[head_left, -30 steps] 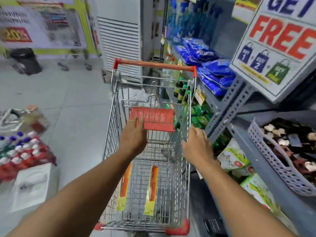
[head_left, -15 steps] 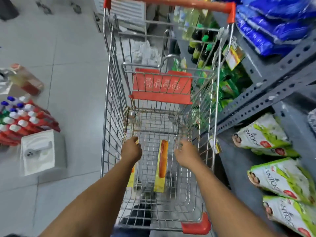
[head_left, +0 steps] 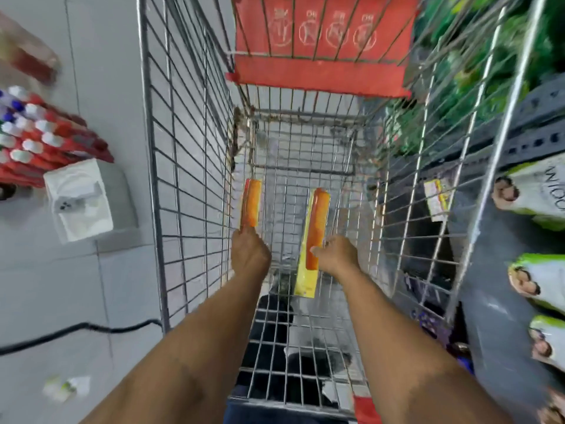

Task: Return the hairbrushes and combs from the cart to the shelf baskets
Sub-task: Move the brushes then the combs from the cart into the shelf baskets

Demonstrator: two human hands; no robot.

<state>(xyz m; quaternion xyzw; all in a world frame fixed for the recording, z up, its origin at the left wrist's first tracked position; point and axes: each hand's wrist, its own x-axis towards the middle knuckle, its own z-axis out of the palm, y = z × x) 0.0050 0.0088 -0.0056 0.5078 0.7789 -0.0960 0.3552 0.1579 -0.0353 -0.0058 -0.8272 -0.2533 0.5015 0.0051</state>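
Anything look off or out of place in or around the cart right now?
Nothing stands out inside the cart: both packaged orange combs, left and right, look intact, with the left hand and right hand reaching them. Outside, a crumpled scrap lies loose on the floor tiles.

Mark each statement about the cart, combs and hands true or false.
1. Two orange combs lie inside the cart. True: left comb, right comb.
2. Both hands reach down into the cart. True: left hand, right hand.
3. The right comb has been lifted above the cart rim. False: it is low, near the cart floor.
4. The child seat flap is blue. False: it is red.
5. The left hand is holding the cart handle. False: it is at the left comb's near end.
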